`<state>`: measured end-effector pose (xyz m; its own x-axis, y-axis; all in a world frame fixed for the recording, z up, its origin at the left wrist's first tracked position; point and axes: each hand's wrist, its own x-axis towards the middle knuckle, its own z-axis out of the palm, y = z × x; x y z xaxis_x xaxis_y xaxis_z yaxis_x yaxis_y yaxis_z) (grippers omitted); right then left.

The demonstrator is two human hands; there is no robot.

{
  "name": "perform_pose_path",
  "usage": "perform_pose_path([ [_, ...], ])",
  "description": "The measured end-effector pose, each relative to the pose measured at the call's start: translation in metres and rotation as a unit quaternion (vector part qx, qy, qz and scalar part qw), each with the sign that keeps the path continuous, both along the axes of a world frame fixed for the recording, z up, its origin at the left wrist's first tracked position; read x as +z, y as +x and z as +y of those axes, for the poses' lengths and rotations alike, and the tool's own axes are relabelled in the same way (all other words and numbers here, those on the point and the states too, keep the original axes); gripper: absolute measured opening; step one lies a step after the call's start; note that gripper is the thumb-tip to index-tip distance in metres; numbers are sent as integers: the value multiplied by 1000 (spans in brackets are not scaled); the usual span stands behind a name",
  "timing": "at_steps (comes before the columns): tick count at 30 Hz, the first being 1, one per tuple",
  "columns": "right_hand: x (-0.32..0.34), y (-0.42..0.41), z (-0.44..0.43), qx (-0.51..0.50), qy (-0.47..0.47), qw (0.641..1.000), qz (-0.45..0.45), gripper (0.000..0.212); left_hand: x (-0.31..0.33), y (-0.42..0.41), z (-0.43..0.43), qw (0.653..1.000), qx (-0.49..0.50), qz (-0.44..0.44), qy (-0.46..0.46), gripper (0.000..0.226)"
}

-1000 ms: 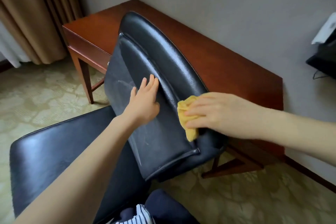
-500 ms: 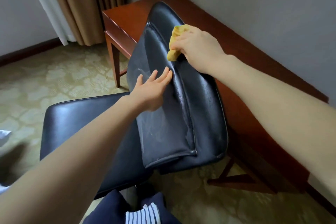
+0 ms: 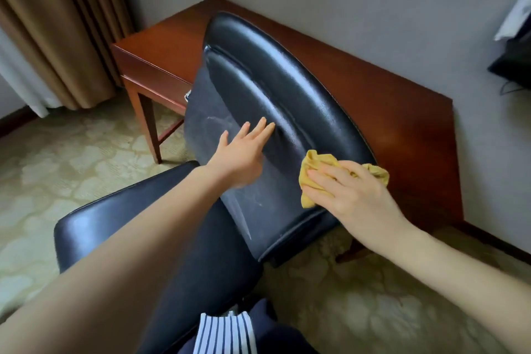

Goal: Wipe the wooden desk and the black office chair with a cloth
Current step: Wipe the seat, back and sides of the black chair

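The wooden counter (image 3: 402,112) lines the wall behind the black office chair (image 3: 287,95). The left grip (image 3: 241,152), fingers flat and open, steadies the backrest. The right grip (image 3: 353,192), fingers extended, presses the yellow cloth (image 3: 313,167) against the backrest's lower right edge, down from the top half a second ago. The chair's wiping appears well under way.

The black leather office chair (image 3: 273,89) stands before the reddish wooden worktop (image 3: 402,123); the crumpled yellow cloth (image 3: 316,164) lies on its backrest, under the right hand (image 3: 353,195).
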<state>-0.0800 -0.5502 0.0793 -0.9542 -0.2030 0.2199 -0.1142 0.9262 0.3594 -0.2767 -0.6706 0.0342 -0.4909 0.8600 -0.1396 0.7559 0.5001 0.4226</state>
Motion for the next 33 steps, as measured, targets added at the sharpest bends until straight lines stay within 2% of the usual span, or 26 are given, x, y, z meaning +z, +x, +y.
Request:
perform_pose_path([
  [5, -14, 28, -18, -13, 20, 999, -36, 39, 4, -6, -32, 998, -46, -29, 26, 72],
  [11, -5, -8, -17, -13, 65, 995, -74, 28, -11, -13, -64, 994, -56, -83, 35, 69],
  [14, 0, -55, -8, -22, 57, 993, -99, 31, -26, -18, -68, 994, -26, -102, 32, 68],
  [16, -3, -101, 2, -35, 40, 988, -148, 35, -38, -24, -68, 992, 9, -117, 35, 67],
  [18, -12, -148, 20, 0, 57, 982, -179, 37, -48, -30, -66, 990, 41, -131, 37, 69],
  [26, -10, -306, 26, 52, 76, 972, -216, 30, -77, -44, -44, 960, 196, -188, 64, 69],
  [29, -19, -338, 20, 36, 99, 970, -220, 29, -84, -39, -42, 949, 227, -201, 81, 67],
  [33, -36, -346, 15, -19, 69, 976, -207, 30, -91, -38, -44, 949, 224, -205, 79, 65],
])
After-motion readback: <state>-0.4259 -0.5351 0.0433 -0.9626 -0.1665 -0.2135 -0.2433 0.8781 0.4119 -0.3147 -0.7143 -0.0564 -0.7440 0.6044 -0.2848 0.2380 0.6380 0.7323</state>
